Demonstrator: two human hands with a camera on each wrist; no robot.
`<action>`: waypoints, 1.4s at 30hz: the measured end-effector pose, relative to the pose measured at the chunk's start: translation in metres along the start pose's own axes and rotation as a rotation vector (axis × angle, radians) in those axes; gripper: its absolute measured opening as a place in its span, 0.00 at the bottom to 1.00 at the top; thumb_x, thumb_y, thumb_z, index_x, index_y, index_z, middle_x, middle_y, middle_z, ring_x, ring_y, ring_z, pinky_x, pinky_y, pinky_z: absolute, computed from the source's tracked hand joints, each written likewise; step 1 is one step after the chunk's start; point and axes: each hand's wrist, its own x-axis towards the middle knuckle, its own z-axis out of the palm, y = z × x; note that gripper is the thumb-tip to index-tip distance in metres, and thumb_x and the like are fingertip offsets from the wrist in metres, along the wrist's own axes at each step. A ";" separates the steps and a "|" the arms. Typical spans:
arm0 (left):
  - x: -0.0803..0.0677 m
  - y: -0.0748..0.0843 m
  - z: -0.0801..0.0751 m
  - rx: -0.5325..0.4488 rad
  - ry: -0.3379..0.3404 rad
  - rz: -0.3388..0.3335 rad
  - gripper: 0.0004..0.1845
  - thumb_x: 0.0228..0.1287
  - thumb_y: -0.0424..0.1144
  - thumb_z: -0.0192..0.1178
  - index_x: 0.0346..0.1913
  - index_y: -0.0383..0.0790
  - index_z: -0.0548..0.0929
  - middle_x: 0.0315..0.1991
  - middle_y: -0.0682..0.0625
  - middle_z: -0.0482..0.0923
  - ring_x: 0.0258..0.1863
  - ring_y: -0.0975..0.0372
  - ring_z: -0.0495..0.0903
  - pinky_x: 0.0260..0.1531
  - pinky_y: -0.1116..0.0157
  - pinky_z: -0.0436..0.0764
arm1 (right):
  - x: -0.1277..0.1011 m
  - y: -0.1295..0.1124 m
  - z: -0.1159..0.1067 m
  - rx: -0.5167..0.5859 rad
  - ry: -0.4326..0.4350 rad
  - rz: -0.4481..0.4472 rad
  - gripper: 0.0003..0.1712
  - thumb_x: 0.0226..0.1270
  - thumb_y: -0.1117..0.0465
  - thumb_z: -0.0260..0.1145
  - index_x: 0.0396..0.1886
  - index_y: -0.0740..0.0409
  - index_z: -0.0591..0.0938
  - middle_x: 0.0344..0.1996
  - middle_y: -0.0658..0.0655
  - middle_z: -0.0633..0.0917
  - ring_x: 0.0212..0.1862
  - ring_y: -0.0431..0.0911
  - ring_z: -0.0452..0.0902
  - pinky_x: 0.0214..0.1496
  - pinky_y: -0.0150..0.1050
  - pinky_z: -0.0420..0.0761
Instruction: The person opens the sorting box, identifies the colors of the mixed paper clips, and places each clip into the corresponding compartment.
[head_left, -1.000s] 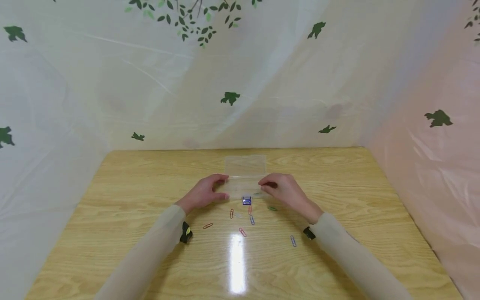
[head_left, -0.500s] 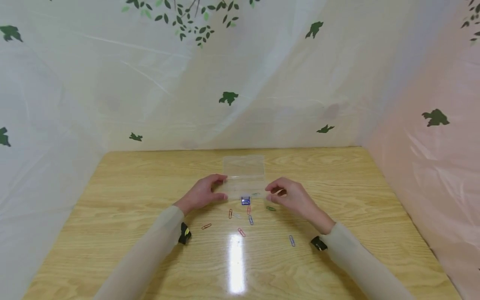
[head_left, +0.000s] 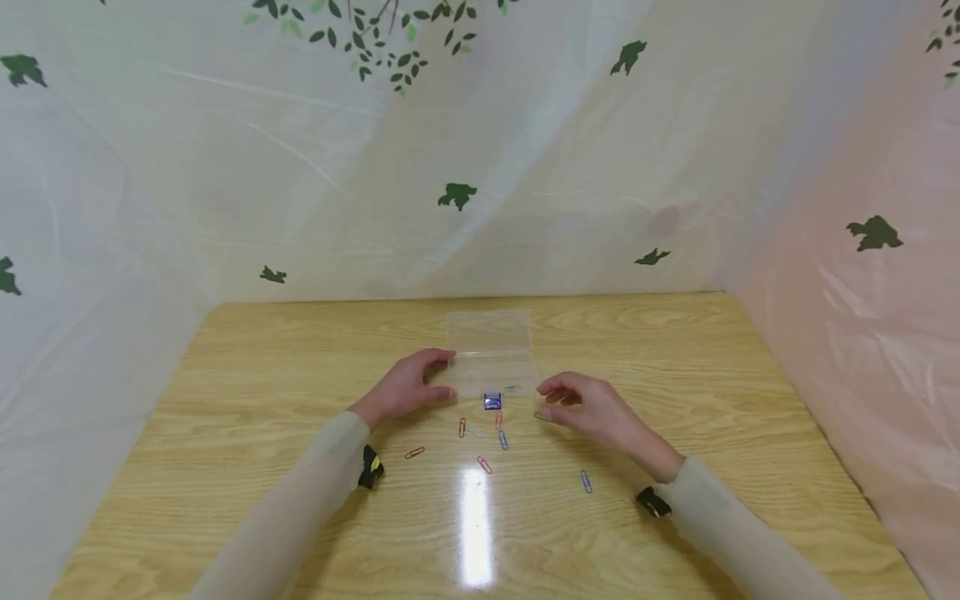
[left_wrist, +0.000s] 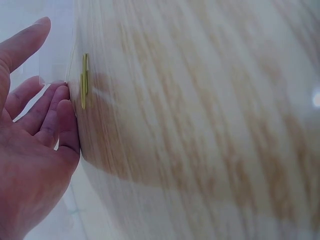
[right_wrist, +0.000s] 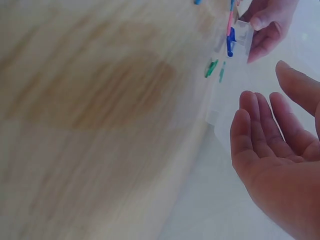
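A clear plastic box (head_left: 491, 373) stands with its lid (head_left: 489, 332) tilted back. My left hand (head_left: 405, 383) holds its left side, thumb at the front corner and fingers at the back one. A blue clasp (head_left: 492, 402) sits on the box's front edge. Inside lies a green paper clip (head_left: 512, 388). My right hand (head_left: 588, 404) is just right of the box, with thumb and fingers apart and nothing between them. Its thumb overlaps another green paper clip (head_left: 539, 415) in the head view; the right wrist view shows that clip (right_wrist: 212, 67) apart from the fingers.
Several paper clips lie on the wooden table (head_left: 300, 517) before the box: a red one (head_left: 462, 427), a pink one (head_left: 484, 464) and a blue one (head_left: 503, 439) among them. Another blue clip (head_left: 586, 481) lies farther right, another red clip (head_left: 415, 452) farther left.
My right hand has drawn back from the box to the right and toward me, down to the green clip. The clip inside the box has come into plain sight. The left hand stays put.
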 end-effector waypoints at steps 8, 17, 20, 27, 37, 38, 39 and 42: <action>0.000 0.001 -0.001 -0.008 0.000 0.006 0.37 0.66 0.42 0.73 0.74 0.38 0.71 0.68 0.42 0.75 0.69 0.48 0.72 0.72 0.49 0.68 | -0.003 0.008 0.003 0.000 -0.028 0.040 0.17 0.70 0.62 0.73 0.56 0.59 0.85 0.51 0.53 0.87 0.52 0.48 0.82 0.58 0.50 0.83; -0.001 0.001 -0.001 0.002 0.000 0.008 0.37 0.66 0.42 0.73 0.74 0.38 0.71 0.68 0.41 0.75 0.69 0.48 0.72 0.72 0.49 0.68 | -0.002 0.013 0.005 -0.049 -0.054 0.043 0.19 0.68 0.63 0.74 0.57 0.61 0.85 0.53 0.57 0.87 0.57 0.52 0.82 0.62 0.52 0.81; -0.001 0.001 -0.001 0.004 0.002 0.010 0.37 0.66 0.42 0.73 0.74 0.38 0.71 0.68 0.41 0.75 0.69 0.48 0.72 0.72 0.49 0.68 | 0.000 0.015 0.005 -0.061 -0.077 0.020 0.18 0.68 0.64 0.74 0.56 0.61 0.85 0.51 0.56 0.87 0.55 0.51 0.83 0.60 0.51 0.82; -0.001 -0.001 0.000 -0.009 0.001 0.026 0.36 0.66 0.42 0.73 0.74 0.37 0.71 0.67 0.42 0.76 0.69 0.48 0.72 0.71 0.49 0.69 | 0.004 0.016 0.007 -0.124 -0.092 -0.019 0.13 0.65 0.66 0.76 0.49 0.60 0.88 0.42 0.51 0.86 0.44 0.42 0.80 0.48 0.37 0.83; 0.000 -0.003 0.000 -0.011 -0.001 0.035 0.36 0.66 0.42 0.72 0.73 0.37 0.72 0.67 0.42 0.76 0.68 0.48 0.73 0.69 0.49 0.72 | 0.010 0.012 0.009 -0.203 -0.087 0.011 0.10 0.63 0.67 0.76 0.44 0.58 0.90 0.37 0.48 0.84 0.38 0.40 0.77 0.41 0.35 0.81; 0.000 -0.003 0.000 -0.010 -0.001 0.035 0.36 0.66 0.42 0.72 0.73 0.37 0.72 0.67 0.42 0.76 0.68 0.48 0.73 0.69 0.49 0.72 | 0.010 0.012 0.010 -0.209 -0.086 0.013 0.09 0.63 0.67 0.76 0.42 0.57 0.90 0.36 0.47 0.84 0.37 0.40 0.77 0.41 0.35 0.80; -0.001 -0.002 0.000 -0.009 -0.001 0.034 0.36 0.66 0.42 0.73 0.73 0.37 0.72 0.67 0.42 0.76 0.68 0.48 0.73 0.69 0.49 0.72 | 0.011 0.012 0.010 -0.215 -0.086 0.015 0.08 0.63 0.67 0.77 0.41 0.56 0.90 0.36 0.47 0.84 0.37 0.39 0.77 0.40 0.35 0.81; 0.000 -0.002 0.000 -0.005 0.000 0.031 0.36 0.66 0.42 0.72 0.73 0.37 0.72 0.68 0.42 0.75 0.68 0.48 0.73 0.69 0.49 0.71 | 0.012 0.012 0.011 -0.231 -0.091 0.013 0.05 0.64 0.67 0.76 0.38 0.54 0.90 0.34 0.46 0.84 0.36 0.38 0.77 0.40 0.34 0.81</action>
